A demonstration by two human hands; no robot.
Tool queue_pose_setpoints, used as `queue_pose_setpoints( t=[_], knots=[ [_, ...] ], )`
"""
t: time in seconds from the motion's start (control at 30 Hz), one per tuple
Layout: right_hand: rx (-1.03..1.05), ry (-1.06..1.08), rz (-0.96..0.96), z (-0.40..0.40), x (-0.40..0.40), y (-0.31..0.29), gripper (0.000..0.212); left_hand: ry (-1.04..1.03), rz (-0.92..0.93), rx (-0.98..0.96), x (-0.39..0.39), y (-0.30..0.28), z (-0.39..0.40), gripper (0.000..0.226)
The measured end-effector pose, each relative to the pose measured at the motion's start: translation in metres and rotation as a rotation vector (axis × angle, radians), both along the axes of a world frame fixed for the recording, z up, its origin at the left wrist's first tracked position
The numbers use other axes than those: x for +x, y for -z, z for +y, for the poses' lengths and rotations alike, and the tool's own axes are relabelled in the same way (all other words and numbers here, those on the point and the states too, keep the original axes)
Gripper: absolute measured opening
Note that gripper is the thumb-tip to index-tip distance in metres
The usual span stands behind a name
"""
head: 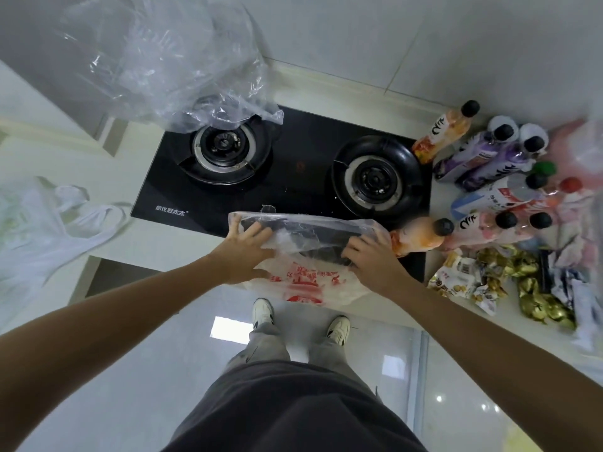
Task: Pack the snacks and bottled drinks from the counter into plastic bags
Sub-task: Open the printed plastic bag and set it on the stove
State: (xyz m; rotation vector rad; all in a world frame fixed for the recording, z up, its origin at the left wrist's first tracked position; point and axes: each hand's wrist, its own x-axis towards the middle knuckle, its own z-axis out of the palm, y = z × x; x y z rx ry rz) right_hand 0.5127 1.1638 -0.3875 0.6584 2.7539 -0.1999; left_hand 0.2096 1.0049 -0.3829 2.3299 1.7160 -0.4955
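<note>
A clear plastic bag with red print [303, 275] lies over the front edge of the black gas stove [293, 171]. My left hand [244, 252] has its fingers spread on the bag's left side, thumb under its edge. My right hand [368, 259] grips the bag's right side. Several bottled drinks [489, 158] stand and lie on the counter at the right, one orange bottle [421, 236] lying just beside my right hand. Wrapped snacks [509, 282], some in gold foil, lie in front of the bottles.
A large clear plastic bag [169, 60] floats over the stove's left burner. A white plastic bag [39, 230] lies on the counter at the left. A pink bag [584, 151] sits at the far right. My shoes and the tiled floor are below the counter edge.
</note>
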Motion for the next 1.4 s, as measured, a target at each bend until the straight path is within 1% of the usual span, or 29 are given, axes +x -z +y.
queue_pose_setpoints(
  t=[0.07, 0.17, 0.27, 0.3, 0.4, 0.43, 0.47, 0.57, 0.63, 0.7, 0.77, 0.8, 0.87, 0.97, 1.1, 1.17, 1.23, 1.3, 1.37, 1.4],
  knots=[
    [-0.019, 0.003, 0.123, -0.007, -0.001, 0.008, 0.019, 0.042, -0.045, 0.119, 0.000, 0.006, 0.000, 0.048],
    [-0.047, -0.054, 0.165, -0.010, -0.001, 0.017, 0.006, 0.042, -0.077, 0.212, 0.000, 0.012, -0.003, 0.038],
    [-0.090, -0.016, 0.148, -0.009, 0.003, 0.022, 0.006, 0.018, -0.064, 0.150, -0.002, 0.020, -0.008, 0.040],
    [-0.091, 0.009, 0.137, -0.009, 0.004, 0.023, 0.007, 0.007, -0.056, 0.120, -0.002, 0.023, -0.009, 0.038],
    [-0.111, 0.041, 0.117, -0.009, 0.006, 0.026, 0.011, -0.021, -0.049, 0.120, 0.000, 0.027, -0.011, 0.014],
    [-0.124, 0.049, 0.113, -0.009, 0.006, 0.027, 0.016, -0.034, -0.052, 0.118, 0.001, 0.027, -0.011, 0.009],
    [-0.129, 0.061, 0.099, -0.009, 0.008, 0.028, 0.026, -0.042, -0.046, 0.111, 0.003, 0.028, -0.011, 0.010],
    [-0.104, 0.079, 0.016, -0.011, 0.011, 0.026, 0.063, -0.071, -0.021, 0.075, 0.006, 0.029, -0.012, 0.023],
    [-0.070, 0.080, -0.025, -0.013, 0.013, 0.024, 0.083, -0.098, -0.022, 0.057, 0.006, 0.031, -0.013, 0.035],
    [-0.055, 0.090, -0.063, -0.015, 0.016, 0.023, 0.099, -0.114, -0.029, 0.032, 0.010, 0.032, -0.012, 0.059],
    [-0.060, 0.107, -0.090, -0.016, 0.019, 0.024, 0.112, -0.111, -0.030, -0.007, 0.014, 0.029, -0.009, 0.088],
    [-0.063, 0.112, -0.102, -0.016, 0.020, 0.025, 0.119, -0.103, -0.017, -0.025, 0.016, 0.027, -0.006, 0.097],
    [-0.062, 0.109, -0.138, -0.015, 0.022, 0.025, 0.129, -0.090, 0.010, -0.065, 0.017, 0.025, -0.002, 0.107],
    [-0.055, 0.100, -0.193, -0.009, 0.022, 0.023, 0.135, -0.086, 0.017, -0.108, 0.020, 0.025, 0.003, 0.111],
    [-0.065, 0.093, -0.182, -0.005, 0.022, 0.023, 0.137, -0.105, 0.013, -0.115, 0.023, 0.024, 0.007, 0.117],
    [-0.059, 0.081, -0.156, -0.005, 0.022, 0.022, 0.133, -0.117, -0.003, -0.098, 0.024, 0.023, 0.008, 0.111],
    [-0.037, 0.061, -0.103, -0.006, 0.024, 0.020, 0.123, -0.117, -0.035, -0.060, 0.026, 0.017, 0.009, 0.092],
    [-0.021, 0.039, -0.032, -0.008, 0.026, 0.017, 0.108, -0.089, -0.093, 0.037, 0.029, 0.013, 0.009, 0.063],
    [-0.022, 0.006, 0.094, -0.010, 0.028, 0.017, 0.081, -0.067, -0.177, 0.131, 0.033, 0.014, 0.007, 0.040],
    [-0.022, -0.016, 0.170, -0.012, 0.029, 0.019, 0.066, -0.071, -0.212, 0.161, 0.035, 0.016, 0.006, 0.032]
  ],
)
